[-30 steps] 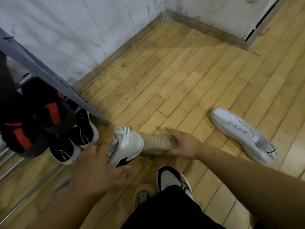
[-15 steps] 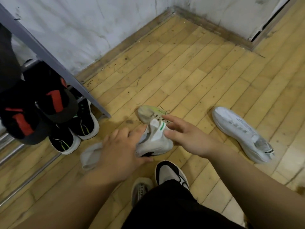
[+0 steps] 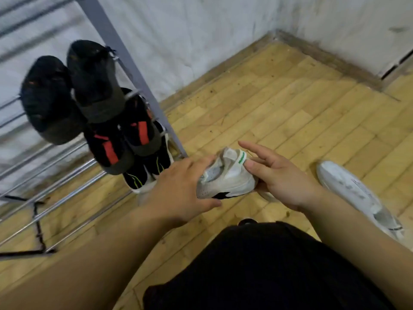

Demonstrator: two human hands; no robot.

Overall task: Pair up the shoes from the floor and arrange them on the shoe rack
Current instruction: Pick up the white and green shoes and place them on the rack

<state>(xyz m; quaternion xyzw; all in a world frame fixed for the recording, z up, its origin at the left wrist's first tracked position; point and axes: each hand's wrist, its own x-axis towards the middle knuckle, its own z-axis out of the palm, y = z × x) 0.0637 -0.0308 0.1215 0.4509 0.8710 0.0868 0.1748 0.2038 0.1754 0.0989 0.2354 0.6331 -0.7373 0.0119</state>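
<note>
A white sneaker with a green heel tab [image 3: 225,177] hangs above the floor between my hands. My left hand [image 3: 181,189] grips its front part. My right hand [image 3: 277,175] holds its heel, fingers partly spread. A second pale shoe seems pressed behind it, mostly hidden. Another white shoe [image 3: 355,193] lies on the wooden floor to the right. The metal shoe rack [image 3: 125,54] stands at the left, with a dark pair [image 3: 73,90] on an upper bar, a black-and-red pair [image 3: 125,142] below, and a black pair with white soles [image 3: 145,173] lowest.
White walls meet in a corner at the back right [image 3: 277,34], with a wooden skirting. Bare wooden floor [image 3: 279,108] stretches between the rack and the corner. My dark clothing [image 3: 257,265] fills the bottom of the view.
Both hands have lifted the white sneaker up off the floor. The view has swung left and up, so more of the rack and the upper dark pair show.
</note>
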